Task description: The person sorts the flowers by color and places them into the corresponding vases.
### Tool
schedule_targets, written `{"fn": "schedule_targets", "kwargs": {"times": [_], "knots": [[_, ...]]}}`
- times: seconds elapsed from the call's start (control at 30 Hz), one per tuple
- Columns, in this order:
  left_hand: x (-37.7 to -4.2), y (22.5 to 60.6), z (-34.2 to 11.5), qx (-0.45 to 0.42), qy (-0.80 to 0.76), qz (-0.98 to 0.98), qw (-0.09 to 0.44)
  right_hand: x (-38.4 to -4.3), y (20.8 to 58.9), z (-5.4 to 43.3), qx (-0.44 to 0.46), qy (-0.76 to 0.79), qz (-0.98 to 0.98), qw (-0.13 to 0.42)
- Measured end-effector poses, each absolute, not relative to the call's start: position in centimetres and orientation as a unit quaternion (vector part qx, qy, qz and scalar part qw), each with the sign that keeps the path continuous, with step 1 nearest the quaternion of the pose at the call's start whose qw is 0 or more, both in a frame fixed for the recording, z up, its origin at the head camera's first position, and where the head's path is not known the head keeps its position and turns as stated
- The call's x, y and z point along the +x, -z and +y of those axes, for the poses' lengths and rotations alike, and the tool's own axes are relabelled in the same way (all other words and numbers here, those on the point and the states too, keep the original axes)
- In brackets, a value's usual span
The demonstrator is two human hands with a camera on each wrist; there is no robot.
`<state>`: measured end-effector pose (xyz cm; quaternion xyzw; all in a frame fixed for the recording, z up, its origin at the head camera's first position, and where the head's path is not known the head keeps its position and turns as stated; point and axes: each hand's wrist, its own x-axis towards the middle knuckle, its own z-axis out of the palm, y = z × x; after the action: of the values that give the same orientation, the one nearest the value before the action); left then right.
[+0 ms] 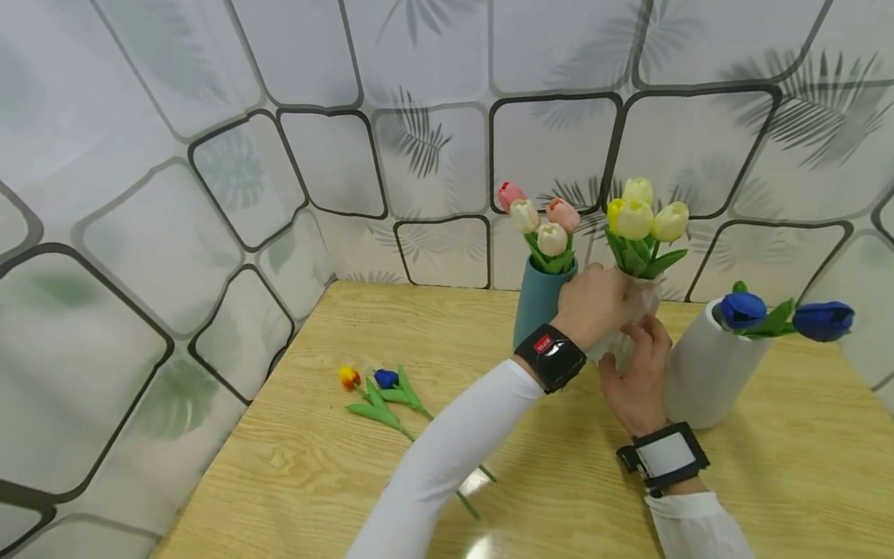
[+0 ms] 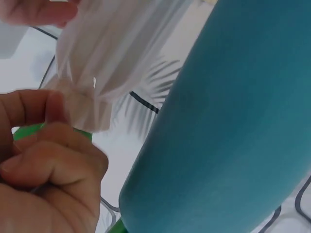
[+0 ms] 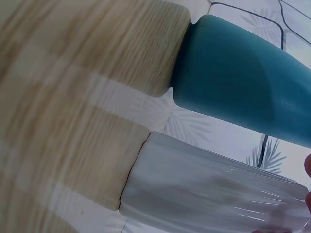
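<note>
A ridged, glossy white vase (image 3: 204, 189) stands upright on the table with several pale yellow and white tulips (image 1: 636, 220) in it. My left hand (image 1: 594, 305) is at its neck, its curled index finger right at the rim in the left wrist view. Lower down, my right hand (image 1: 639, 378) grips the side of the same vase with bent fingers. Close on the left is a teal vase (image 1: 534, 303) of pink and white tulips (image 1: 552, 238). To the right, a plain white vase (image 1: 712, 369) leans, with blue tulips (image 1: 743, 309) drooping over its rim.
An orange-yellow tulip (image 1: 349, 378) and a blue tulip (image 1: 386, 379) lie on the wooden table (image 1: 300, 466), their stems running under my left forearm. Behind the vases hangs a patterned curtain (image 1: 440, 178), which also borders the table's left side.
</note>
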<state>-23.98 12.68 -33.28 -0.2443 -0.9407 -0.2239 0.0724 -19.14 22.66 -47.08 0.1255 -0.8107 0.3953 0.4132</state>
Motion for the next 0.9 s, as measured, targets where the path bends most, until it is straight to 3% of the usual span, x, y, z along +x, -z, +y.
{"fn": "schedule_targets", "kwargs": {"times": [0.33, 0.7, 0.9], "knots": [[-21.8, 37.2, 8.8, -0.248, 0.193, -0.949, 0.038, -19.3, 47.0, 23.2, 0.119, -0.388, -0.809, 0.425], [-18.9, 41.4, -5.4, -0.154, 0.156, -0.972, 0.086, -18.9, 47.3, 23.1, 0.077, -0.432, -0.826, 0.353], [-17.7, 42.3, -9.6, -0.129, 0.126, -0.979, 0.097, -18.5, 47.2, 23.6, 0.070, -0.436, -0.828, 0.346]]}}
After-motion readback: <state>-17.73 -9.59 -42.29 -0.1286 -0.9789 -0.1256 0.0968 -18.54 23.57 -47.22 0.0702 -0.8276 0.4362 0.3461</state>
